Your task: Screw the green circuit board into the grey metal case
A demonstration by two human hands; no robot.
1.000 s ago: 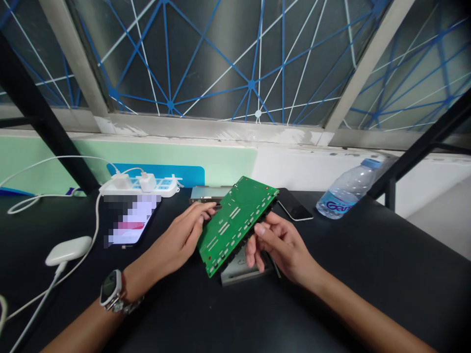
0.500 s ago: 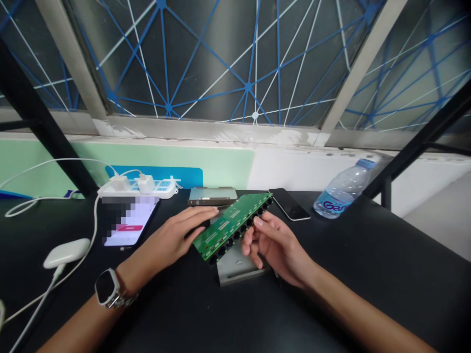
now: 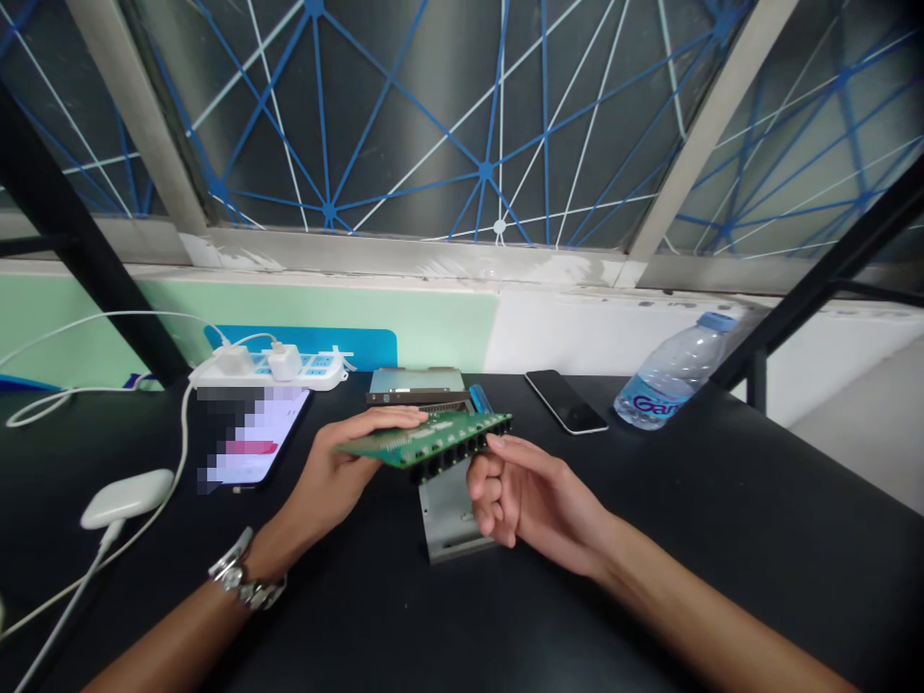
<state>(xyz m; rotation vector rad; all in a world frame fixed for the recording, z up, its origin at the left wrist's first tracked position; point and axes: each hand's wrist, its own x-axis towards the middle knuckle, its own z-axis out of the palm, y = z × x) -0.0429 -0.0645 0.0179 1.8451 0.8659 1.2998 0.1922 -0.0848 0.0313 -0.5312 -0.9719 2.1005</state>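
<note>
A green circuit board (image 3: pixel 440 433) is held up over the table, tilted nearly flat, with a row of black round parts along its near edge. My left hand (image 3: pixel 353 452) grips its left end, fingers laid over the top and thumb underneath. At the board's right end, my right hand (image 3: pixel 534 491) is closed at the near edge, its thumb against the black parts and its other fingers curled below. Beneath the board lies a grey metal plate or casing (image 3: pixel 451 525), partly hidden by the board and my right hand.
Behind the board sits another flat metal box (image 3: pixel 415 383), with a small blue object (image 3: pixel 479 399) beside it. A dark phone (image 3: pixel 567 401) and a water bottle (image 3: pixel 671 375) are to the right. Leftward are a lit phone (image 3: pixel 264 443), a power strip (image 3: pixel 318 369) and a white charging case (image 3: pixel 126 498) with cables.
The board has tipped from a steep slant to nearly flat and shifted slightly left. My left wrist has turned, so the watch face no longer shows.
</note>
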